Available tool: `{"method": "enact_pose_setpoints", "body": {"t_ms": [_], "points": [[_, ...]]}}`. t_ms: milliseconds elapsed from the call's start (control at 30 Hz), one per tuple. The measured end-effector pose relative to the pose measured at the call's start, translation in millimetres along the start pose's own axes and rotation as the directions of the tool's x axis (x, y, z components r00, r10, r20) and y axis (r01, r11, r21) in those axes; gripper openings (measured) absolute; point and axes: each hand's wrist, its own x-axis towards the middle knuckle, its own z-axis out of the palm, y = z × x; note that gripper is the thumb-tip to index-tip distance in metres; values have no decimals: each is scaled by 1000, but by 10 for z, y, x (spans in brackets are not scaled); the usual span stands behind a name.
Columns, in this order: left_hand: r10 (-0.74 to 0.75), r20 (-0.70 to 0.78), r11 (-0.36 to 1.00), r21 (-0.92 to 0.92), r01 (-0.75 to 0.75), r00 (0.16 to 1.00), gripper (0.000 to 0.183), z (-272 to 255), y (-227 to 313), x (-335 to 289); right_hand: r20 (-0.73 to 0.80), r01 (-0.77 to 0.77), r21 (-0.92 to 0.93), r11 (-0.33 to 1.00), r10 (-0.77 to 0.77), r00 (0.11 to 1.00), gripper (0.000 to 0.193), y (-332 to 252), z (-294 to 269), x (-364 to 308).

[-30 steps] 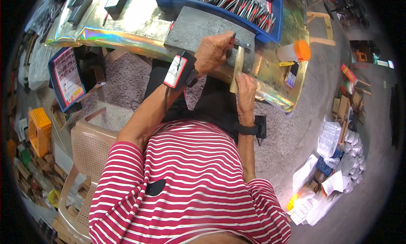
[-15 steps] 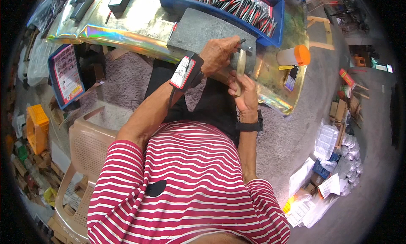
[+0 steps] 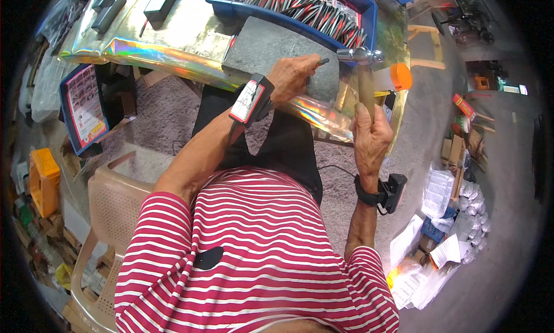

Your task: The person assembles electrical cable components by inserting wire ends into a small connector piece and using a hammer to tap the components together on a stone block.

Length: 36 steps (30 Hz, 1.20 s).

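Note:
My right hand (image 3: 372, 138) is wrapped round the wooden handle of a ball-peen hammer (image 3: 366, 85), its shiny metal head raised beside the right end of a grey stone slab (image 3: 254, 47). Over that slab my left hand (image 3: 290, 78) is closed, with the dark tip of a small slim piece (image 3: 324, 61) sticking out past its fingers. The rest of this piece is hidden by the hand. Behind the slab a blue tray (image 3: 219, 9) holds several slender black, grey and red pieces.
A jar with an orange lid (image 3: 400, 77) stands right of the hammer on the gold foil-covered table (image 3: 173, 61). Black boxes (image 3: 163, 4) lie at the table's far left. A beige plastic chair (image 3: 118, 200) is at my left; papers and bags (image 3: 424, 275) lie on the floor at right.
My right hand has moved right with the hammer, whose head now shows clearly, away from my left hand. My left hand stays over the slab with the small piece.

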Motion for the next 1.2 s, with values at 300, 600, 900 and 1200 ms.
{"method": "enact_pose_setpoints", "body": {"t_ms": [300, 600, 900, 1200], "points": [[-28, 26, 999, 19, 28, 999, 21, 21, -19, -5, 101, 219, -346, 912, -196, 975, 17, -82, -122, 39], [0, 17, 1000, -6, 0, 1000, 24, 14, -53, -27, -329, 215, 96, 972, -173, 929, 17, -730, -301, -19], [20, 61, 1000, -7, -19, 998, 23, -2, -89, -9, 16, 191, -283, 940, -195, 981, 17, -258, -136, 62], [23, 19, 999, 25, -24, 1000, 20, 36, -81, -35, 23, 500, -465, 730, -555, 831, 15, -3, -139, -11]]}}
